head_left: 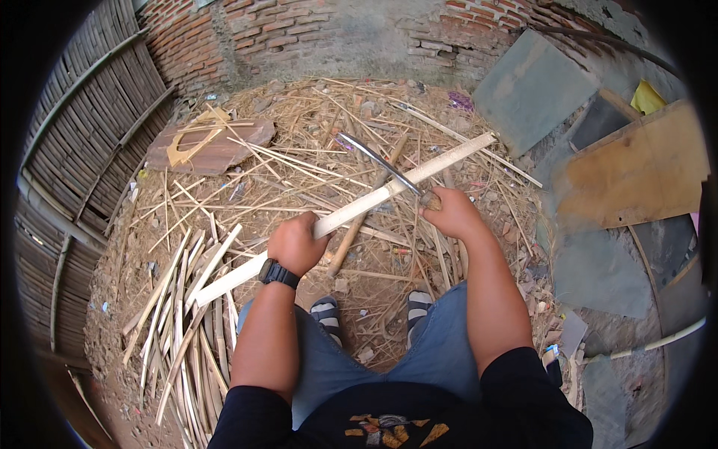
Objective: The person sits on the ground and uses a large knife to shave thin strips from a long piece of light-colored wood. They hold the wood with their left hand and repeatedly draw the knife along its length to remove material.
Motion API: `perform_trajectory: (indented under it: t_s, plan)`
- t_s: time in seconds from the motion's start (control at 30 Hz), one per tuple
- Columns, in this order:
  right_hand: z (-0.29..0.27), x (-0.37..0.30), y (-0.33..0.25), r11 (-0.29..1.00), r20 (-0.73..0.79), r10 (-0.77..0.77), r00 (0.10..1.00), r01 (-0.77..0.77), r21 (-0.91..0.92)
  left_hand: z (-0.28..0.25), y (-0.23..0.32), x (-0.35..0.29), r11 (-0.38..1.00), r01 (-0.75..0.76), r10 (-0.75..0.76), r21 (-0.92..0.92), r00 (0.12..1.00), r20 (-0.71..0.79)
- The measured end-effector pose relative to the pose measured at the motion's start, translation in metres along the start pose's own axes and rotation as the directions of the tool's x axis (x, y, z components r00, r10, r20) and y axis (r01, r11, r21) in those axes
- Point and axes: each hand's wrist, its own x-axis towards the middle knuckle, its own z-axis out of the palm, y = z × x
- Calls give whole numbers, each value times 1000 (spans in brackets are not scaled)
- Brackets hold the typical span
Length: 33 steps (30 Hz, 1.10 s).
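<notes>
A long, pale split-bamboo strip [354, 209] slants from lower left up to the right across the middle of the head view. My left hand [295, 243] is closed around its lower part, just below mid-length. In my right hand [454, 213] is a long-bladed knife [383, 164], gripped by its short wooden handle. Its narrow metal blade points up and to the left and crosses the strip's upper half. The blade appears to touch the strip near the handle end. Beneath them a thicker round bamboo stick [346, 245] lies on the ground.
A heap of split bamboo strips [178, 329] lies at lower left. Shavings and thin slivers [299, 176] cover the dirt. A rusty sheet [250, 144] rests at far left. Boards [628, 168] and grey sheets [535, 86] stand on the right. A brick wall [299, 34] and bamboo fence [82, 127] enclose the area.
</notes>
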Motion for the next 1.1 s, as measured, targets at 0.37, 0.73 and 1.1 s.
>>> perform_trajectory:
  t_s: [0.37, 0.73, 1.1]
  plan:
    - [2, -12, -39, 986, 226, -115, 967, 139, -94, 8, -8, -2, 999, -32, 31, 10, 999, 39]
    - [5, -10, -34, 987, 229, -53, 972, 85, -134, 4, -7, -2, 999, -9, 6, 31, 997, 83]
    - [7, -16, -41, 986, 262, -97, 960, 129, -109, 4, -2, -3, 999, -13, 7, 49, 993, 121]
